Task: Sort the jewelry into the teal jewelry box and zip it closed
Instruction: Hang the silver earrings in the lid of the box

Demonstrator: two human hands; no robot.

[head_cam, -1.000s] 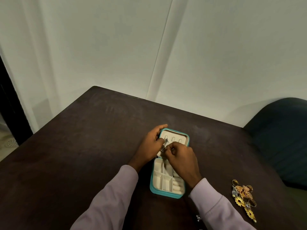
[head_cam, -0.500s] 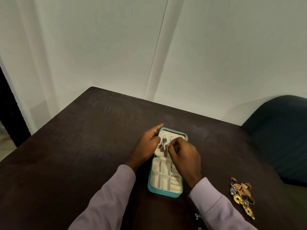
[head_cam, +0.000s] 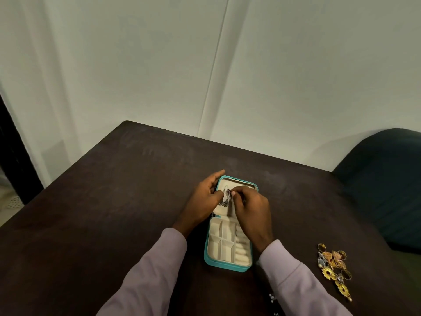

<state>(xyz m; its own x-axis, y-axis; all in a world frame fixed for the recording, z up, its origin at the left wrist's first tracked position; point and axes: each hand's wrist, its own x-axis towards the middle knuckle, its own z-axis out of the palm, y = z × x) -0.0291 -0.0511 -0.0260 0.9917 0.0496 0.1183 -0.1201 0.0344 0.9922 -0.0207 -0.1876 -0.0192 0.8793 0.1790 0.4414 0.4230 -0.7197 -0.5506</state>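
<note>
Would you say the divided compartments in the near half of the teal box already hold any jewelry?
No, the divided compartments of the teal box show only bare cream lining.

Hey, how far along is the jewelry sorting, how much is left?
Early. The teal jewelry box lies open; its visible lower compartments look empty. In hand: the right hand and left hand work a dark earring at the lid panel. Left: the jewelry pile on the table, then zipping shut.
</note>
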